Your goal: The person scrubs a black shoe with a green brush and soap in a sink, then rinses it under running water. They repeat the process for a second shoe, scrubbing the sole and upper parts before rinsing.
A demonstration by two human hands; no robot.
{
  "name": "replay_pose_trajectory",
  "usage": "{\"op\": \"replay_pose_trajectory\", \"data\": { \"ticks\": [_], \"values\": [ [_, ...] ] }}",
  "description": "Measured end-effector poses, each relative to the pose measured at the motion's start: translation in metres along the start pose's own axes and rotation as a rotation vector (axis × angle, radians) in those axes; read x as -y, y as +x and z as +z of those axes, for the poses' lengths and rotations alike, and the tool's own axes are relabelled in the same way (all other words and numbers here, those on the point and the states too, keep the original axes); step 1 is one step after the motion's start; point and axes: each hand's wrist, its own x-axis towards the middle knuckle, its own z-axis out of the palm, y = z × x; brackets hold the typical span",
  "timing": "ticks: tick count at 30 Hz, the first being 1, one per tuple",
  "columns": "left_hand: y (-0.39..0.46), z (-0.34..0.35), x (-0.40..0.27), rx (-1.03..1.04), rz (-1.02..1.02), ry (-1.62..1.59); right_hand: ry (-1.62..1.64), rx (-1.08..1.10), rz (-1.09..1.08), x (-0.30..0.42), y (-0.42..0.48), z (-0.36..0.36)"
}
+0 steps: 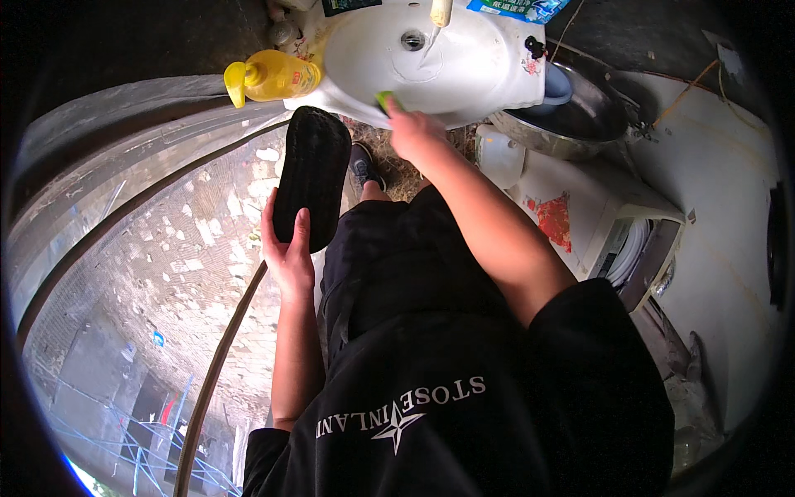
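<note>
My left hand (287,258) grips the lower end of a black oblong object (313,180) with rounded ends, thumb on its near face. It is held up left of my legs, apart from the sink; its exact kind is unclear. Over the front rim of a white ceramic washbasin (472,68), my right hand (417,133) holds a small green object (385,99), perhaps a sponge or brush, mostly hidden by the fingers. Water runs from a pale tap (441,11) into the basin near the drain (413,41).
A yellow pump bottle (282,76) is at the basin's left edge, and a blue detergent bag (518,7) lies at the back right. Right of the basin are a steel bowl (559,140), a blue-grey basin (557,87) and a white plastic jug (497,158). A coiled white hose (630,248) sits lower right.
</note>
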Motion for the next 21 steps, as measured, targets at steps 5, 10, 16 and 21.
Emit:
{"op": "replay_pose_trajectory", "data": {
  "ticks": [5,10,16,21],
  "values": [
    [0.004,-0.003,0.009,0.012,0.038,-0.044,0.255,0.004,0.415,0.018,-0.011,0.008],
    [0.010,-0.007,0.012,0.058,0.035,-0.001,-0.147,-0.077,0.002,-0.001,-0.030,0.025],
    [0.014,-0.007,0.008,0.085,0.046,-0.040,-0.107,-0.068,0.302,-0.026,-0.039,-0.010],
    [0.019,-0.004,0.001,0.129,0.074,0.004,-0.293,-0.076,0.065,-0.064,-0.026,-0.002]
  ]
}}
